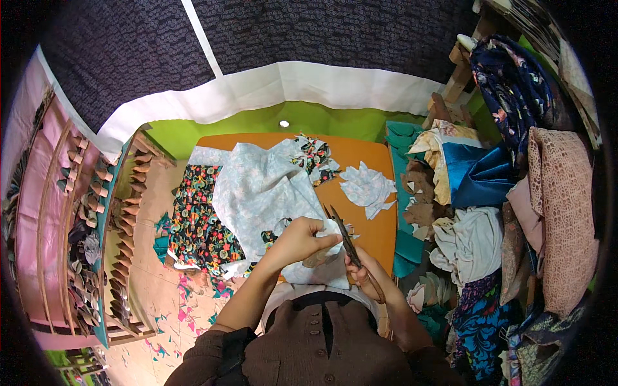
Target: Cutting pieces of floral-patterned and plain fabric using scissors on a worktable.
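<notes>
My left hand (299, 241) pinches a small pale piece of fabric (330, 229) between thumb and fingers. Close beside it, my right hand (365, 271) grips a pair of dark scissors (344, 235), whose blades point away from me and a little to the left. The blades lie at the edge of the pale piece; whether they are cutting cannot be made out. Beyond my hands, a large pale blue printed cloth (257, 180) spreads over the orange table (360, 147). It partly covers a black floral cloth (193, 212) that hangs off the left side.
Pale cut pieces (367, 186) lie on the table's right, and black floral scraps (313, 156) at its far side. Folded fabrics (476, 244) are heaped along the right. A rack of pointed brown pieces (125, 231) stands left. Coloured scraps (188, 309) litter the tiled floor.
</notes>
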Demonstrator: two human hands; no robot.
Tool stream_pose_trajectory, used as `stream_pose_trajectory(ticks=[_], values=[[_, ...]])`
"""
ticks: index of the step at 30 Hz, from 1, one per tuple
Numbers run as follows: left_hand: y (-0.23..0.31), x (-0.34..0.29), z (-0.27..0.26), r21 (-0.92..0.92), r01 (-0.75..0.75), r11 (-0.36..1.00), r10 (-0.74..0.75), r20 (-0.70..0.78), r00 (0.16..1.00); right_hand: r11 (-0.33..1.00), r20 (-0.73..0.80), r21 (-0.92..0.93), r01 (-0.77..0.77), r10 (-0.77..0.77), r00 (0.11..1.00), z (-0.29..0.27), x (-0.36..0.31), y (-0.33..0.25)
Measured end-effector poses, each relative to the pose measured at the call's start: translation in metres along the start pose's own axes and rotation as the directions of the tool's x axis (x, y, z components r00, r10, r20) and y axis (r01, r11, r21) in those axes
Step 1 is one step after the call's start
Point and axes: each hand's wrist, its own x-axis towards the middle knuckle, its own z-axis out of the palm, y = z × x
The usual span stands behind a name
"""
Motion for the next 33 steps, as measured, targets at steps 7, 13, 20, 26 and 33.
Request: stream_pose_trajectory(ticks=[7, 13, 20, 26, 33], values=[[-0.031, 0.01, 0.005, 0.02, -0.009, 1.0, 0.01, -0.039, 0.999, 0.991, 0.152, -0.114, -0.069, 0.086, 0.985, -0.023, 0.004, -0.001], [-0.015, 0.006, 0.007, 0.0, 0.054, 0.999, -0.054, 0.026, 0.998, 0.996, 0.117, 0.05, -0.069, 0.063, 0.991, -0.025, 0.007, 0.003], [-0.018, 0.006, 0.005, 0.066, 0.089, 0.994, -0.091, 0.022, 0.996, 0.987, 0.213, -0.159, -0.031, 0.065, 0.975, -0.036, 0.011, -0.005], [-0.028, 0.005, 0.003, 0.082, 0.062, 0.995, -0.065, 0.035, 0.997, 0.921, 0.157, 0.061, -0.385, 0.372, 0.915, -0.026, 0.016, -0.012], [-0.033, 0.006, 0.001, -0.166, 0.07, 0.984, -0.074, -0.013, 0.997, 0.96, 0.117, 0.241, -0.139, 0.113, 0.987, -0.027, 0.015, 0.017]])
